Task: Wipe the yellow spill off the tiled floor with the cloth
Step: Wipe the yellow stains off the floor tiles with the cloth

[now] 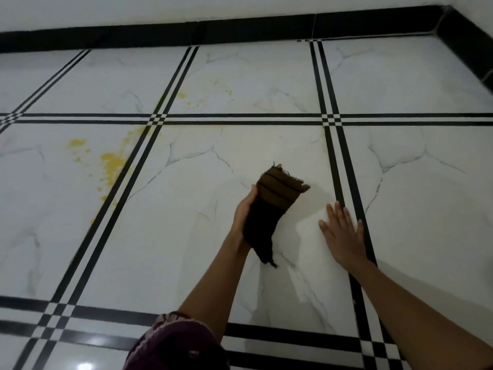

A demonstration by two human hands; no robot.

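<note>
We've got the dark cloth (269,209) clamped in our left hand (244,213), lifted off the floor (186,236) for the next pass. Right hand (342,232) is spread flat, bracing us. The yellow spill (112,162) sits well left, unwiped.

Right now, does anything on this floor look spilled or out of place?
Yes. Yellow spill stains the left tile, with fainter specks on the tile beyond. The left hand holds the cloth well right of it; the right hand lies flat on the floor.
</note>
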